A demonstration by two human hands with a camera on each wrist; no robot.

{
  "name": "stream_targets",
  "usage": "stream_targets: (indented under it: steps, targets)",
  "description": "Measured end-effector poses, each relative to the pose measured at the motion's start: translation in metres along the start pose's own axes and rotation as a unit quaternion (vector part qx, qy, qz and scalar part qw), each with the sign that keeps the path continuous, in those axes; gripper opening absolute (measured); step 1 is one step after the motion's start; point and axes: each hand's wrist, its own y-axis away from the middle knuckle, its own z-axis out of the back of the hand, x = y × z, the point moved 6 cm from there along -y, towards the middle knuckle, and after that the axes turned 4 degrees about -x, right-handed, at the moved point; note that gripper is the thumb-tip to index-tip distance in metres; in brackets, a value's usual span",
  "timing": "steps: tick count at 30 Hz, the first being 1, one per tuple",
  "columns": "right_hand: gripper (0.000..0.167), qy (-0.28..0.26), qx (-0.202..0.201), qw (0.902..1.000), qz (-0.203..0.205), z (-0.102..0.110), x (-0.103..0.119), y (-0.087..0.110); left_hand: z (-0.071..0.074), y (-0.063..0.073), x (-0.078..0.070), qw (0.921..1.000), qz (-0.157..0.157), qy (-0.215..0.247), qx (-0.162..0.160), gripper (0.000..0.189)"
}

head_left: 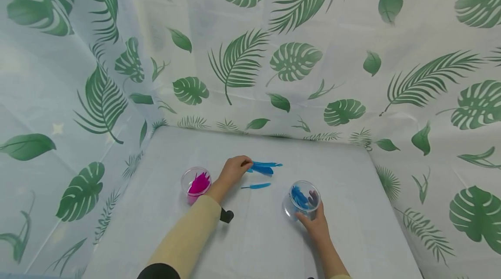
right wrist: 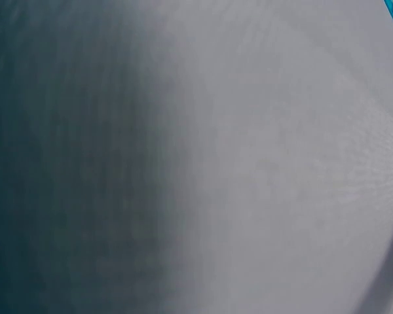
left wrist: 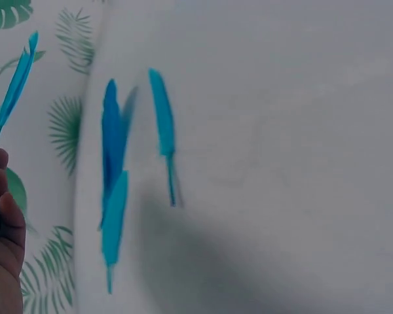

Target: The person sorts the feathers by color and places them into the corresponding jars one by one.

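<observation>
My left hand (head_left: 235,169) pinches a blue feather (left wrist: 16,85) by its quill, raised over the table. Below it, a few more blue feathers (left wrist: 112,144) lie overlapping on the white surface. A single blue feather (head_left: 258,186) lies apart, nearer to me. With thumb and fingers around its side, my right hand (head_left: 318,226) holds a clear round jar (head_left: 288,210). Inside that jar are blue feathers (head_left: 299,197). The right wrist view is mostly blurred pale surface and dark shadow, with the hand out of sight.
A second clear jar (head_left: 192,200) with bright pink feathers (head_left: 200,183) stands on the left, close beside my left forearm. White sheeting with green leaf prints (head_left: 238,61) hangs behind the table (head_left: 176,152) and on both sides.
</observation>
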Motion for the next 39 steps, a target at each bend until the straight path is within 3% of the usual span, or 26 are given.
stream_targets:
  steps: [8,14,26,30,35,39]
  targets:
    - [0.108,0.001,0.002,1.0,0.0,-0.001,-0.001,-0.001,0.012,-0.014,-0.026,0.9997,-0.003,0.002,0.026,0.017]
    - [0.109,-0.002,0.005,1.0,0.0,-0.001,-0.003,-0.003,0.017,-0.018,-0.049,0.9976,-0.045,0.005,0.052,0.021]
    - [0.11,-0.008,0.003,1.0,-0.005,-0.001,-0.002,-0.002,0.007,-0.016,-0.086,0.9881,-0.101,-0.041,0.109,0.02]
    - [0.11,-0.004,0.007,0.9999,-0.009,-0.001,-0.003,-0.003,0.0,-0.013,-0.1,0.9764,-0.137,-0.083,0.145,0.021]
    - [0.11,-0.004,0.008,0.9999,-0.007,-0.001,-0.004,-0.003,-0.014,-0.008,-0.116,0.9546,-0.174,-0.145,0.193,0.023]
    - [0.108,-0.008,0.007,0.9999,-0.002,-0.002,-0.005,-0.004,-0.025,-0.004,-0.128,0.9377,-0.208,-0.179,0.213,0.022]
